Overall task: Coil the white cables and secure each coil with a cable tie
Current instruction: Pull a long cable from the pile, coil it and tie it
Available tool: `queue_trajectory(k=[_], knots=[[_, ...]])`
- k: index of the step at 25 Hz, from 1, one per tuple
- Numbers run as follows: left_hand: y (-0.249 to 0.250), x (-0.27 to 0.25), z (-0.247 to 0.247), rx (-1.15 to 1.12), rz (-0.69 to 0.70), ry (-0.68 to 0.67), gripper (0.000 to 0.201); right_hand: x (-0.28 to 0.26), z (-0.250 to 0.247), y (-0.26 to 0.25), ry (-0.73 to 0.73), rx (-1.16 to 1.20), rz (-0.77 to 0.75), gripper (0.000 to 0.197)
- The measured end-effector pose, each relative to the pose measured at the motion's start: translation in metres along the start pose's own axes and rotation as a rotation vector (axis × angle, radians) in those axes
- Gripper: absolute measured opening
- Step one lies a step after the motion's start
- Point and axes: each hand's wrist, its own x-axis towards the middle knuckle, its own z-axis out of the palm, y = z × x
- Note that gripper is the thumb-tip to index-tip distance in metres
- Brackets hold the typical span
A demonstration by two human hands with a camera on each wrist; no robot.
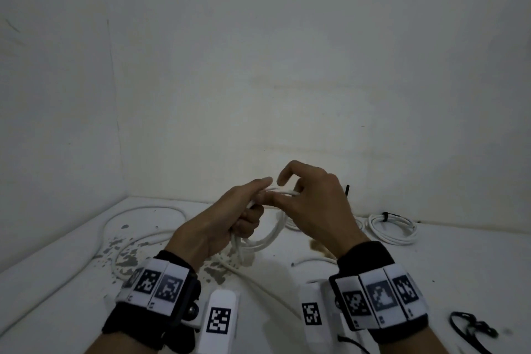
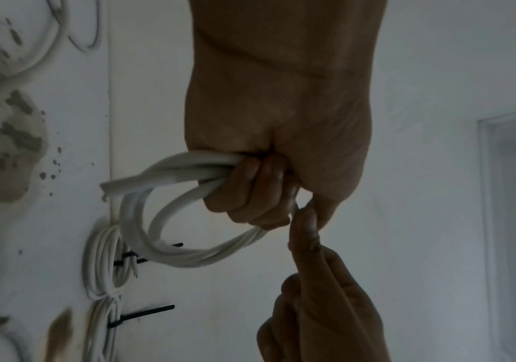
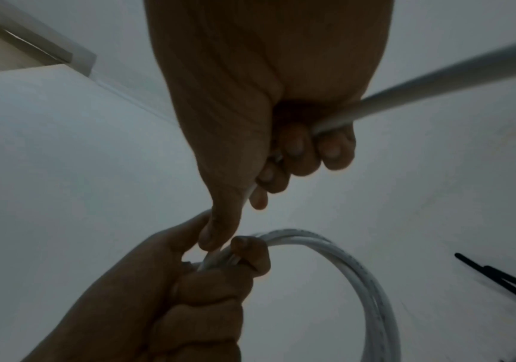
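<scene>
My left hand clamped round the white cable coil, my right hand pinching its loose run – wrist-band markers patterned, no legible writing.

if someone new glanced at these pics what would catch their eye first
Two hands meet mid-frame above the table: the left hand grips a white cable coil while the right hand holds the loose strand feeding it. Behind them, at the table's far right by the wall, lies a finished coil bound with a black cable tie. Spare black ties lie at the near right.
</scene>
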Motion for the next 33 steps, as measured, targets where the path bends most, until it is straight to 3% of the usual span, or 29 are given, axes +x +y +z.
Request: queue_trajectory(k=[3, 5, 11, 22, 25, 28, 30, 33], knots=[[0.000, -0.003, -0.002, 0.142, 0.069, -0.006, 0.038, 0.002, -0.015, 0.010, -0.168, 0.024, 0.040, 0.029], [0.001, -0.005, -0.012, 0.105, 0.068, 0.046, 0.041, 0.003, -0.027, 0.020, -0.223, -0.058, 0.065, 0.020], [0.002, -0.005, -0.036, -0.099, 0.057, 0.089, 0.047, 0.003, -0.024, 0.035, -0.117, -0.396, 0.191, 0.032], [-0.001, 0.000, -0.043, -0.302, 0.036, 0.098, 0.045, -0.003, -0.021, 0.070, -0.137, -0.439, 0.399, 0.034], [-0.007, 0.003, -0.042, -0.305, 0.014, 0.138, 0.051, 0.002, -0.018, 0.064, -0.078, -0.226, 0.324, 0.040], [-0.015, 0.008, -0.041, -0.244, -0.029, 0.194, 0.054, 0.007, -0.019, 0.040, 0.030, 0.337, 0.379, 0.040], [-0.020, 0.012, -0.039, -0.166, -0.062, 0.221, 0.053, 0.008, -0.025, 0.022, 0.020, 0.655, 0.397, 0.036], [-0.029, 0.014, -0.035, -0.063, -0.091, 0.233, 0.052, 0.009, -0.033, 0.004, -0.040, 0.864, 0.379, 0.028]])
